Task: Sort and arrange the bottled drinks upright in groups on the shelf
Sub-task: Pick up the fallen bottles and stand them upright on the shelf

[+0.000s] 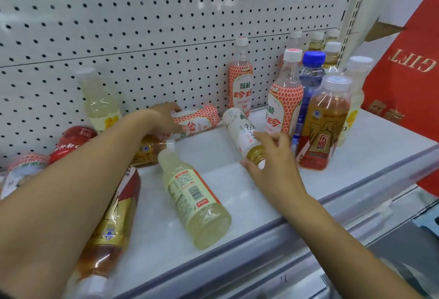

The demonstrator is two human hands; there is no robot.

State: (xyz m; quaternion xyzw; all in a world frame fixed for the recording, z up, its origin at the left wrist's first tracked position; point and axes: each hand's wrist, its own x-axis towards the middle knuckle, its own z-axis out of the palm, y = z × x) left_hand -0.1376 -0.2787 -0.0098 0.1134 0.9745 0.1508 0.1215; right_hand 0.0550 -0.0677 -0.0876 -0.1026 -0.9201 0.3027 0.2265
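Observation:
My left hand [166, 118] grips a lying lychee bottle [202, 119] with a red honeycomb label at the back of the white shelf [356, 156]. My right hand [273, 156] holds the lower end of a tilted white-labelled tea bottle [240, 130] near the shelf's middle. A pale yellow bottle [192, 201] lies on its side between my arms. Two upright lychee bottles [240, 80] [283, 99] stand to the right, next to a blue-capped water bottle [311, 77] and an amber energy drink [325, 122].
More bottles lie at the left: an amber one [111, 227] under my left arm, a red one [71, 141], and a pale yellow one [99, 103] leaning on the pegboard [142, 25]. Several upright bottles crowd the far right corner. A red bag [408, 80] hangs right.

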